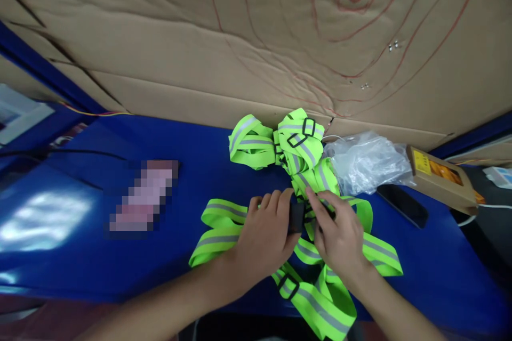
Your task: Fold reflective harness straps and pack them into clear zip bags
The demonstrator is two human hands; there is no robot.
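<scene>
A tangle of neon-green reflective straps with grey stripes and black buckles lies on the blue table in front of me. My left hand is closed around a black patch on the straps. My right hand pinches the straps right beside it, fingers pressed together. A second bundle of folded green straps sits just behind my hands.
A crumpled clear plastic bag lies right of the bundle, with a black phone and a small cardboard box beyond. A large cardboard sheet with red lines stands along the back. A blurred pink object rests at left.
</scene>
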